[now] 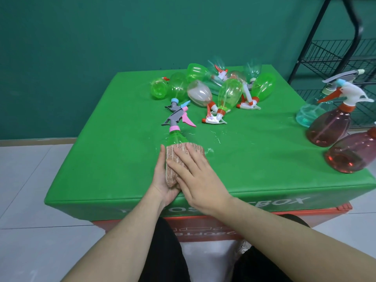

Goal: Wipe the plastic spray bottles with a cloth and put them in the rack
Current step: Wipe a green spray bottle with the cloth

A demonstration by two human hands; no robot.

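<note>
A green spray bottle (174, 138) with a pink collar and grey-pink trigger lies near the front of the green box top (101, 139), nozzle pointing away from me. A pink ribbed cloth (176, 159) covers its body. My left hand (162, 180) cups the bottle's base from the left and below. My right hand (195, 176) lies on the cloth with its fingers spread over it, pressing it against the bottle. A pile of several green and clear spray bottles (230, 92) lies at the back of the box. The black wire rack (335, 53) stands at the right.
Two reddish spray bottles (331, 127) and a pale blue one (307, 115) stand or lean at the box's right edge, in front of the rack. A loose grey-blue trigger head (174, 104) lies behind the held bottle. White tiled floor surrounds the box; a green wall is behind.
</note>
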